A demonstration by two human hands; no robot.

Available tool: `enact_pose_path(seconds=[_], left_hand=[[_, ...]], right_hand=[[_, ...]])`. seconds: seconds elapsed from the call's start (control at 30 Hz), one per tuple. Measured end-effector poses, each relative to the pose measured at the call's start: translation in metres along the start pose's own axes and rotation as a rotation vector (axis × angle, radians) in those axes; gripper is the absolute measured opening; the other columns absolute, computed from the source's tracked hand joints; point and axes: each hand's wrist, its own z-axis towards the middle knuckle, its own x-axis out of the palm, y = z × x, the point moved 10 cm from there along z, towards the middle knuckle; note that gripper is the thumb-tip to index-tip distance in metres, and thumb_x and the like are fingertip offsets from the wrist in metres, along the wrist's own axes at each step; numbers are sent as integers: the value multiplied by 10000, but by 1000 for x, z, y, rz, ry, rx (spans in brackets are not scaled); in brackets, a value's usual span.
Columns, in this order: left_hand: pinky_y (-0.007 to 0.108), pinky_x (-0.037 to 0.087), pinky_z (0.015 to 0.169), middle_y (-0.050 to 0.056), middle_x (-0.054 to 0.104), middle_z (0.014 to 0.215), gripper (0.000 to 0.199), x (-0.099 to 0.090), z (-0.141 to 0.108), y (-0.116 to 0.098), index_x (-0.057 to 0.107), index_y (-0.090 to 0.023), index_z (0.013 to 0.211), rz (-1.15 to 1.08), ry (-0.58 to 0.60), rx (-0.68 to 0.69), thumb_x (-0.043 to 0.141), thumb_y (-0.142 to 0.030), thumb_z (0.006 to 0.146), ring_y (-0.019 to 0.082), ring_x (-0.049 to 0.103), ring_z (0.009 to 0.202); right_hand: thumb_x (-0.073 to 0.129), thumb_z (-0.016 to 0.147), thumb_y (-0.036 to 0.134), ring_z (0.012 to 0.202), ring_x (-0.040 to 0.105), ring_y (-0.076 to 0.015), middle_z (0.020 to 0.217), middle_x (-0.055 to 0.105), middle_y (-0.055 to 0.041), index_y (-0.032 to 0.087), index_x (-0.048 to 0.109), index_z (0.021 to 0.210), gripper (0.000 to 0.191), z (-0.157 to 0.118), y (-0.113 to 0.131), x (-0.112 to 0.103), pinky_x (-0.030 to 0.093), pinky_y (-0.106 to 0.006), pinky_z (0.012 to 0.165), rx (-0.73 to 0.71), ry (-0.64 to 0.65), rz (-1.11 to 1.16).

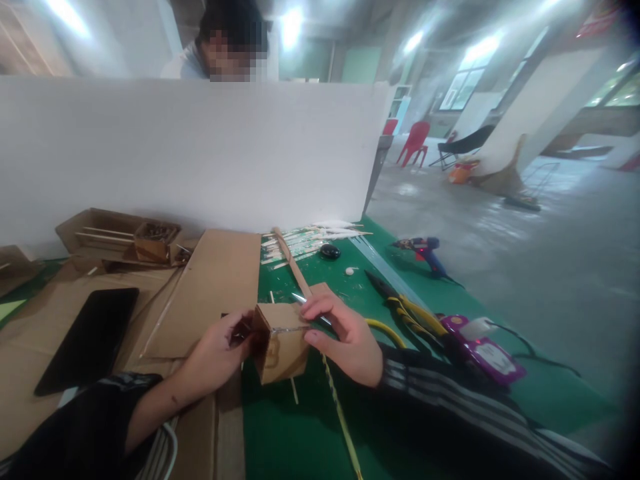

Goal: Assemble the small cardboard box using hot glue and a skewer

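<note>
A small cardboard box [284, 357] is held above the green tabletop between my two hands. My left hand [217, 350] grips its left side, with the fingertips partly hidden behind the panel. On the right side, my right hand [350, 340] has its thumb and fingers closed on the box. A thin wooden stick [295, 391] pokes out below the box. Under my right fingers lies a pointed silvery object [299, 299], mostly hidden. A twisted yellowish rod [341, 420] runs toward me below my right hand.
Cardboard sheets [215, 287] and a black phone or tablet [93, 337] lie left. Behind are several thin sticks [285, 250] and a black round object [330, 251]. Pliers [400, 303], a glue gun [425, 253] and a purple power strip [487, 353] lie right. A person [227, 40] is behind the white partition [200, 147].
</note>
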Motion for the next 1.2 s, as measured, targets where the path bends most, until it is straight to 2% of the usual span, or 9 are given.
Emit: enact_pose_path(seconds=[0.13, 0.3, 0.4, 0.63, 0.8, 0.97, 1.1, 1.2], left_hand=[[302, 537, 774, 95, 722, 1061, 330, -3, -1, -2, 633, -165, 1215, 29, -31, 11, 620, -330, 929, 216, 668, 874], [293, 532, 745, 85, 726, 1021, 324, -6, 1, 1, 636, -169, 1194, 29, -42, 28, 618, -361, 934, 207, 660, 836], [301, 538, 784, 82, 721, 1041, 303, -6, 2, 1, 635, -171, 1178, 6, -39, 35, 606, -355, 939, 210, 671, 870], [307, 547, 792, 93, 720, 1098, 271, -10, 2, 4, 660, -164, 1137, 14, -71, 29, 614, -323, 922, 207, 683, 866], [292, 550, 803, 94, 724, 1074, 277, -11, 2, 9, 650, -150, 1129, 7, -74, 14, 627, -322, 912, 216, 685, 912], [274, 539, 767, 85, 730, 1057, 304, -13, 2, 11, 663, -158, 1115, 18, -100, -12, 640, -380, 909, 202, 680, 867], [286, 543, 778, 94, 728, 1066, 313, -12, 2, 8, 661, -158, 1124, 14, -97, -12, 644, -383, 908, 205, 681, 867], [302, 547, 810, 101, 723, 1089, 278, -10, 1, 2, 659, -156, 1116, 16, -90, 16, 637, -340, 908, 209, 679, 890]], right_hand=[[656, 902, 278, 909, 604, -183, 964, 605, -58, 209, 615, 962, 100, 0, -3, -2, 523, -320, 816, 38, -7, 8], [632, 920, 331, 898, 621, -192, 975, 627, -71, 200, 624, 997, 152, 0, -9, 0, 542, -334, 817, 102, 17, 26], [659, 903, 341, 876, 631, -189, 962, 640, -69, 192, 631, 989, 174, 0, -14, -2, 543, -330, 801, 150, 4, 36], [706, 860, 410, 809, 626, -179, 874, 656, -49, 189, 640, 835, 231, 2, -23, -6, 541, -327, 766, 222, -53, 82], [658, 875, 498, 716, 572, -160, 783, 620, -26, 184, 624, 816, 321, 0, -29, -8, 498, -287, 670, 301, -58, -5], [557, 937, 524, 693, 525, -153, 743, 563, -11, 194, 568, 809, 355, 0, -25, -10, 454, -273, 652, 299, -61, -32], [461, 994, 500, 726, 552, -159, 778, 575, -14, 207, 526, 829, 343, 0, -21, -13, 471, -284, 703, 269, -68, -19], [466, 995, 487, 719, 579, -160, 777, 588, -16, 209, 514, 831, 327, 1, -17, -10, 497, -290, 709, 227, -56, -20]])
